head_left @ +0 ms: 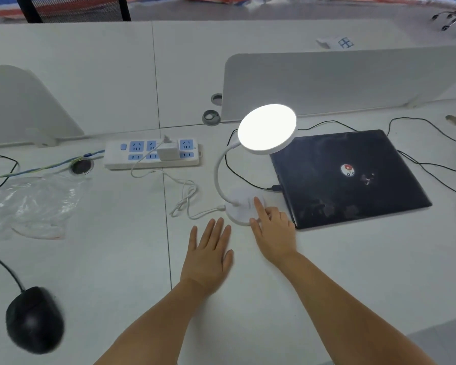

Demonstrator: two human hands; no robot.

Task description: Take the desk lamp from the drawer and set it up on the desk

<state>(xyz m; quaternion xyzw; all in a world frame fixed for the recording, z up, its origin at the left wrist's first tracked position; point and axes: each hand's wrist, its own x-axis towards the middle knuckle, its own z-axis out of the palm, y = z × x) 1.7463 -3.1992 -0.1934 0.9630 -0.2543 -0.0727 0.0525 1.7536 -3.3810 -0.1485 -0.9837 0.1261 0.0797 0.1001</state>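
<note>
Though lit, lamp [248, 164] looks light, neck bendy: grip base. Right hand [273, 230] presses it with one finger; left hand [209, 255] flat, empty, on worktop [327, 272].

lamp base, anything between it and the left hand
Nothing visible. The left hand lies flat on bare desk just short of the lamp base; the right hand already touches the base.

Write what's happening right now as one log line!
lamp: lit, standing on desk | right hand: index finger on lamp base | left hand: flat, open | adapter: in power strip
</note>
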